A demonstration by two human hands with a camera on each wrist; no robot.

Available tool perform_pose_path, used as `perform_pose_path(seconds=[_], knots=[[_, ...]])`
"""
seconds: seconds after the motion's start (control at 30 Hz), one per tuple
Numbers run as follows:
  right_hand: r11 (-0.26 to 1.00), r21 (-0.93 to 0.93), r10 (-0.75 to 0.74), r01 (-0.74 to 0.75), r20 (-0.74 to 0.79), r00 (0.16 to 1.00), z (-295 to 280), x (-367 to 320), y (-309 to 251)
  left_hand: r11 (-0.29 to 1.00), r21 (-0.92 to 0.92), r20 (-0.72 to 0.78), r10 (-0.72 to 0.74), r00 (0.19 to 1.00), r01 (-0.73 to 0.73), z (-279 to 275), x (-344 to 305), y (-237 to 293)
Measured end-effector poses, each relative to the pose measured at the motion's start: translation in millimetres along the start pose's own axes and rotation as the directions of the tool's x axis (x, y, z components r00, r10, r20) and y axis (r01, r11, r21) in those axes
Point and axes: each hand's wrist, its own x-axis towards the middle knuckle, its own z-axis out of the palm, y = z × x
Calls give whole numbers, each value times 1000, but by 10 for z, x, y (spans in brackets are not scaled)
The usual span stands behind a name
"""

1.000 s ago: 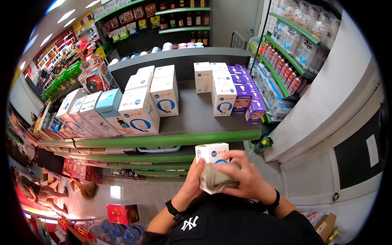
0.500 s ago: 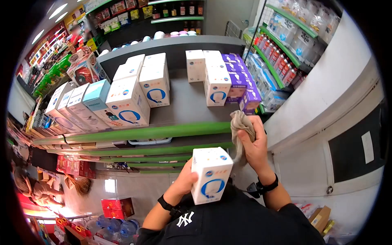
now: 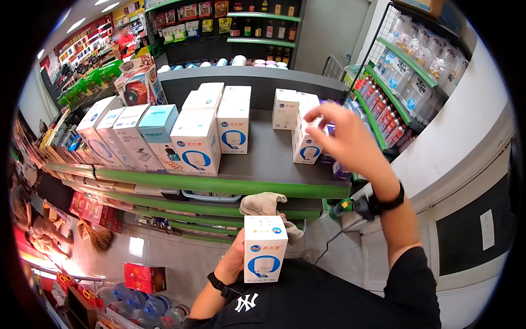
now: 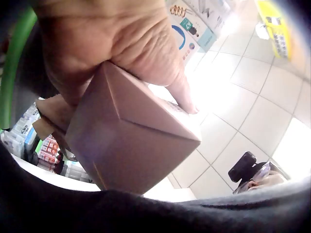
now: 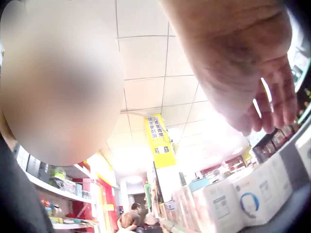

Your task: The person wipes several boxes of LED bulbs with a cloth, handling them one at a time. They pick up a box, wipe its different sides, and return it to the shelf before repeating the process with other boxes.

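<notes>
**White cardboard box w/ blue ring print (image 3: 265, 249) in your L hand (image 3: 232, 262); R hand (image 3: 350, 141) empty, up by the row**

The held box is low & close in front of your chest, long axis approx upright, printed front & top toward you. L fingers are wrapped round its side. The grey-beige cloth (image 3: 262, 204) hangs bunched just behind it; can't tell if L fingers pinch it too.

Key relation, I'd judge: R fingers vs the white box at the row's front (image 3: 307, 149). It stands upright on the grey shelf w/ green edge (image 3: 263, 164), just L of & below your R fingertips in the head view. R is the nearer hand by far; L is well apart. R fingers are bent, w/ a gap btwn thumb & index. Contact: can't tell. Your hand mostly hides the purple boxes (image 3: 341, 171) to the R.

L wrist cam adds the held box's plain end (image 4: 133, 153), which head cam misses. R wrist cam shows your bare palm, nothing in it.
</notes>
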Motion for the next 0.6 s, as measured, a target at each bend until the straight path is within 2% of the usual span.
perform_pose_path(seconds=[0.07, 0.23, 0.33, 0.43, 0.47, 0.57, 0.6], knots=[[992, -109, -69, 68, 0, 998, 73, 388, 243, 1000, -1, 4, 19, 1000, -19, -125, -8, -45], [890, -446, -30, 94, 148, 988, 455, 1114, 742, 993, 57, -36, 108, 994, -105, -281, -51, -173], [819, -573, 152, 37, 278, 949, 687, 1379, 912, 991, 89, -20, 104, 994, -101, -309, -104, -177], [793, -599, 391, -108, 364, 845, 732, 1475, 836, 989, 126, -10, 77, 997, -75, -364, -123, -183], [817, -563, 394, -127, 383, 835, 756, 1475, 877, 989, 125, -12, 80, 997, -78, -365, -128, -190], [815, -580, 278, -15, 369, 887, 863, 1473, 1099, 989, 120, -30, 88, 996, -84, -348, -152, -191], [814, -581, 218, 7, 316, 923, 857, 1447, 1063, 989, 119, -37, 89, 995, -84, -339, -155, -190]])
